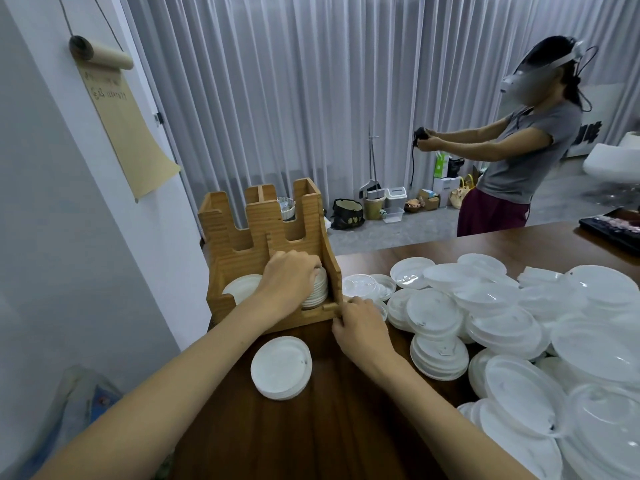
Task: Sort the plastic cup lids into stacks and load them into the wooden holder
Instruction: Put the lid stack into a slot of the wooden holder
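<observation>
Dark wood table (329, 438), lids (519, 323) heaped — grey curtains (277, 81)

Left hand (288, 283): bare, with a broad back and rounded knuckles.
Right hand (363, 332): bare, with the thumb and a ridge of knuckles showing.
Left forearm (156, 379): bare from the wrist to the near left edge, slim, widening toward the elbow.
Right forearm (446, 414): bare from the wrist to the near edge, slim and smooth.

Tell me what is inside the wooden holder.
The wooden holder holds in front white lids on the left and a stack on the right, partly covered by the left hand. Its rear slots are hidden.
</observation>
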